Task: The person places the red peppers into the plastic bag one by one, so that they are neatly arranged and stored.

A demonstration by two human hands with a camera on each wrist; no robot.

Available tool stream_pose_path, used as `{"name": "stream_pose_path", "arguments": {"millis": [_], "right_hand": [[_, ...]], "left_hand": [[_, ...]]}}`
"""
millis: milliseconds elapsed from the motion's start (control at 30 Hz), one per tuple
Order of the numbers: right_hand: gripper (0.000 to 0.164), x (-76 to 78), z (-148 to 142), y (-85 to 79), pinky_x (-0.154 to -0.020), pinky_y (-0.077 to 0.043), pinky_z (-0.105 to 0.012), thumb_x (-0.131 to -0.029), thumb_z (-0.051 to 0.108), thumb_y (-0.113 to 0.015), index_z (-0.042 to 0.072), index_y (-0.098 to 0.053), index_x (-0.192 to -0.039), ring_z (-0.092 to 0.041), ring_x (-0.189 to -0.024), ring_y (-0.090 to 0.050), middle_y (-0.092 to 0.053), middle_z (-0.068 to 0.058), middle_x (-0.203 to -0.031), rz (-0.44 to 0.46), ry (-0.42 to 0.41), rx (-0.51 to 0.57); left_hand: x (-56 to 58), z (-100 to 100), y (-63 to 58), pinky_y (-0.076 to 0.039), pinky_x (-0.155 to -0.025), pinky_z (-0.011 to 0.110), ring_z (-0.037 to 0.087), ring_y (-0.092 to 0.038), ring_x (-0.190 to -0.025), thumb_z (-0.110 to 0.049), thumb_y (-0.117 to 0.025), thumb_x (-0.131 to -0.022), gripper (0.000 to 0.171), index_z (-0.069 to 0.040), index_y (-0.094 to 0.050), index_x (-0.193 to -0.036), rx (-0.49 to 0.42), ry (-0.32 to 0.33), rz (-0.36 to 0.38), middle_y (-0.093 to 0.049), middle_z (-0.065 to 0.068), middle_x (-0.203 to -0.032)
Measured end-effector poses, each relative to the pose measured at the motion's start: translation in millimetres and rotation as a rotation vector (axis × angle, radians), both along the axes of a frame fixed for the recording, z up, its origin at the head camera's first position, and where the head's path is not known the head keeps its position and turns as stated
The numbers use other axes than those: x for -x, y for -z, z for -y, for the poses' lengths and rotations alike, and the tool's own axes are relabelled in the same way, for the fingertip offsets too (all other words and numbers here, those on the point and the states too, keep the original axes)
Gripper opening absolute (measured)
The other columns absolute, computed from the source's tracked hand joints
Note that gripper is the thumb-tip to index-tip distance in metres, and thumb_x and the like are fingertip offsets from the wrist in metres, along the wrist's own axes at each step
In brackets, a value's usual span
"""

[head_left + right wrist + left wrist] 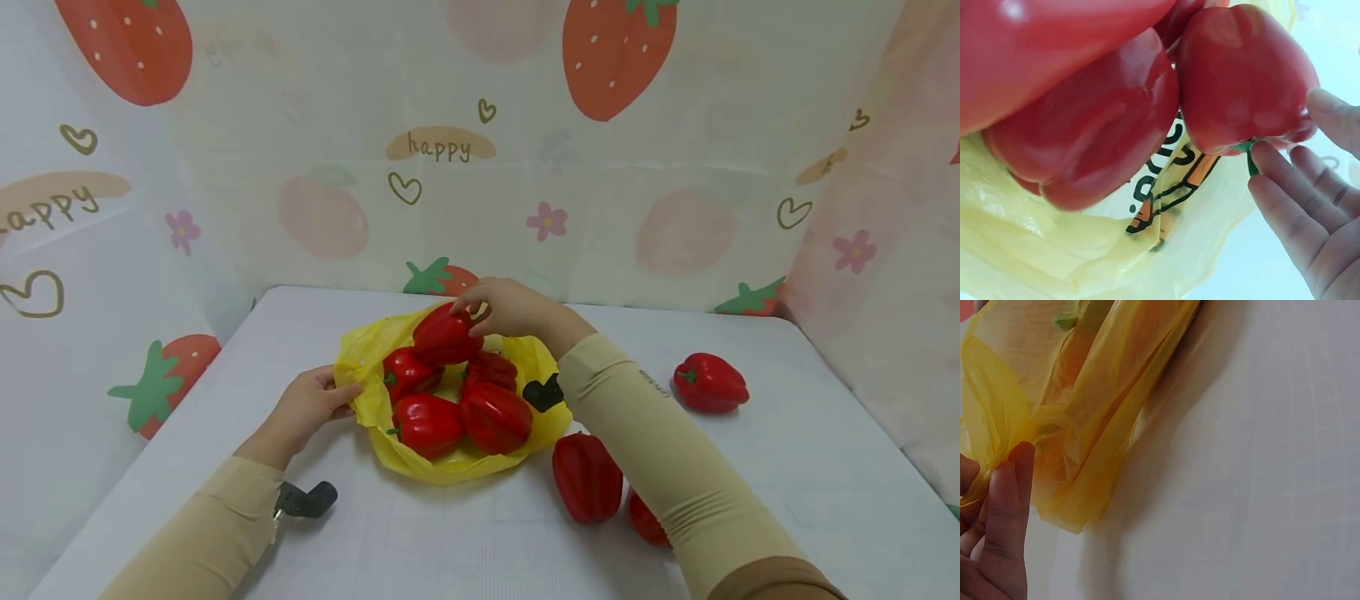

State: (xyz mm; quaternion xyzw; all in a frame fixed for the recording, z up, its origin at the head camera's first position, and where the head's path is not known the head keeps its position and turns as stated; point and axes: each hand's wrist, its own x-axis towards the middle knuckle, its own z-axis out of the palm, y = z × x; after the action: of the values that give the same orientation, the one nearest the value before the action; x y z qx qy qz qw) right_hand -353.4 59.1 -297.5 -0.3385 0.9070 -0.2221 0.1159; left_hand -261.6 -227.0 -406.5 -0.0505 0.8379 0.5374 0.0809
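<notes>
A yellow plastic bag (450, 473) lies open on the table with several red bell peppers inside, among them one at the front left (429, 427). My left hand (311, 408) pinches the bag's left rim between thumb and fingers; the left wrist view shows the gathered yellow film (997, 419) there. At the back of the bag, my right hand (517, 312) holds a red bell pepper (446, 335) by its stem end. In the right wrist view, the thumb touches that pepper's (1244, 75) side and the fingertips lie by its green stem.
One red bell pepper (711, 383) lies apart at the right. Another pepper (588, 479) sits in front of the bag, beside one partly hidden (647, 518) under my right forearm. A printed cloth wall (465, 217) closes off the white table (450, 542) at the back and sides.
</notes>
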Motion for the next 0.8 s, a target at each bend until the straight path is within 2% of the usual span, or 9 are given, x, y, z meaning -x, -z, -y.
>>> {"name": "stream_pose_path", "arguments": {"millis": [133,300,500,667,800], "right_hand": [[0.034,-0.6,1.9,1.7,-0.075,-0.052,-0.023,-0.082,0.014,-0.069,0.018,-0.059,-0.114,-0.017,-0.095,-0.054,-0.051,-0.004,-0.112,0.012,0.018,0.002],[0.035,0.6,4.7,6.1,-0.077,-0.051,-0.024,-0.081,0.012,-0.069,0.016,-0.056,-0.113,-0.019,-0.101,-0.049,-0.052,-0.003,-0.112,-0.02,0.039,-0.013],[0.032,5.7,6.0,15.4,-0.08,-0.051,-0.025,-0.08,0.006,-0.069,0.014,-0.054,-0.107,-0.018,-0.101,-0.049,-0.054,-0.003,-0.109,-0.031,0.053,-0.08],[0.04,8.1,2.4,19.5,-0.087,-0.048,-0.028,-0.082,0.009,-0.067,0.014,-0.054,-0.12,-0.017,-0.103,-0.051,-0.057,-0.001,-0.114,0.0,0.04,-0.175],[0.052,9.1,-1.7,20.0,-0.093,-0.044,-0.032,-0.084,0.013,-0.064,0.019,-0.048,-0.133,-0.021,-0.112,-0.048,-0.054,-0.002,-0.123,0.062,0.016,-0.265]], "left_hand": [[-1.4,-0.2,-1.7,-0.053,-0.076,0.026,0.017,-0.06,-0.082,-0.028,-0.059,-0.089,0.045,-0.001,-0.051,-0.124,-0.002,0.002,-0.001,-0.059,0.014,-0.112],[-2.6,-1.0,-3.5,-0.053,-0.077,0.026,0.016,-0.06,-0.082,-0.028,-0.059,-0.09,0.045,0.0,-0.051,-0.124,-0.003,0.005,-0.006,-0.059,0.015,-0.112],[-3.6,-1.3,-3.3,-0.053,-0.077,0.027,0.016,-0.06,-0.082,-0.027,-0.059,-0.089,0.045,0.0,-0.051,-0.124,-0.012,0.002,-0.006,-0.06,0.014,-0.111],[-4.2,0.4,-2.3,-0.053,-0.075,0.027,0.016,-0.06,-0.081,-0.027,-0.06,-0.089,0.043,0.0,-0.053,-0.121,-0.013,0.004,-0.019,-0.06,0.014,-0.108],[-4.2,1.5,-2.8,-0.053,-0.076,0.027,0.017,-0.06,-0.082,-0.028,-0.059,-0.089,0.043,-0.001,-0.053,-0.122,-0.007,0.013,-0.021,-0.06,0.014,-0.109]]}}
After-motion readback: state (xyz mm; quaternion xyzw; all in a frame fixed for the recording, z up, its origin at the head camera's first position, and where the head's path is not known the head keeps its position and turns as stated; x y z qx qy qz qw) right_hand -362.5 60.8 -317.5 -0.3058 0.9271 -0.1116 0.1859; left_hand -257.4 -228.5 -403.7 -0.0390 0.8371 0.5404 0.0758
